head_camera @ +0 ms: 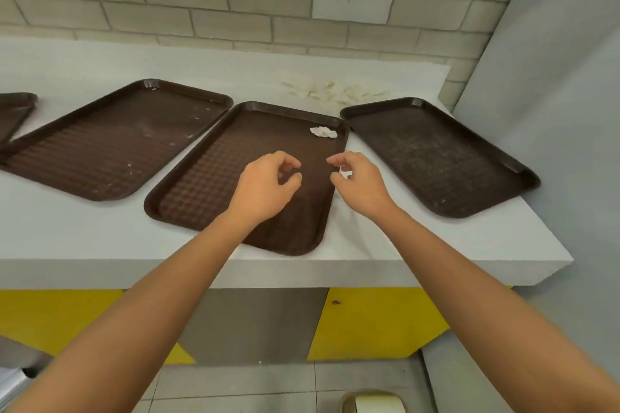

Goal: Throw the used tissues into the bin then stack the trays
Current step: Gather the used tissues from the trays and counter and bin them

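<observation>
Currently I log both hands above the middle tray [208,178], neither resting on it. The left hand [265,184] has its fingers loosely curled and holds nothing. The right hand [359,181] is the same, thumb and forefinger apart, over the tray's right rim. One crumpled tissue [322,132] lies in that tray's far right corner. Flanking it on the white counter [67,231] are the left tray [110,144] and the right tray [436,157] — side by side, unstacked.

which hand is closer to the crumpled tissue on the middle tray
Right. The right hand hovers just in front of the crumpled tissue, at the right edge of the middle tray; the left hand is farther, over the tray's centre.
</observation>
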A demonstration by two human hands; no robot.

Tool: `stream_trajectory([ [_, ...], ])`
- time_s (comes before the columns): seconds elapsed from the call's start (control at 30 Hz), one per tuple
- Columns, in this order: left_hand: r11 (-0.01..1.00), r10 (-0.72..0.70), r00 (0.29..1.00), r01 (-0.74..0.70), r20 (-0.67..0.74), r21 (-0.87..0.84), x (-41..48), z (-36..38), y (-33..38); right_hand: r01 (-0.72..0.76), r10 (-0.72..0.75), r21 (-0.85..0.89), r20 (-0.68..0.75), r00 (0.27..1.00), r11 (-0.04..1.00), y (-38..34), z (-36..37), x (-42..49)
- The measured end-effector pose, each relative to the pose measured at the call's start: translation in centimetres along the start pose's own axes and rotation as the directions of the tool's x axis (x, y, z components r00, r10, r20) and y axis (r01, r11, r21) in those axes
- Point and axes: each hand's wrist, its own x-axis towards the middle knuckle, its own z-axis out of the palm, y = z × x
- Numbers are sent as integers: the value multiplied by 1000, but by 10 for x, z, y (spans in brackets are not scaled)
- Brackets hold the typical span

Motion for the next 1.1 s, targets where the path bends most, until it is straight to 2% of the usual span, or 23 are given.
stream_trajectory([
  [0.2, 1000, 7, 1000, -7, 26, 6, 59, 5, -27, -35, 35, -82, 2, 999, 996, 5, 18, 64],
  [0.33, 1000, -7, 999, 6, 51, 22, 101, 11, -44, -47, 61, -149, 89, 994, 988, 18, 31, 114],
  [0.57, 999, -43, 997, 40, 68, 33, 168, 26, -71, 30, 35, -354, 175, 984, 935, 50, 52, 179],
  [0.8, 999, -32, 995, 32, 95, 0, 211, 47, -90, 101, -24, -480, 164, 986, 871, 66, 69, 211],
  [0.93, 1000, 2, 994, 0, 112, -14, 232, 56, -93, 124, -58, -475, 151, 987, 871, 68, 75, 219],
  [1.1, 999, 41, 988, -44, 151, 17, 275, 64, -98, -33, 55, -275, 71, 996, 961, 54, 67, 241],
])
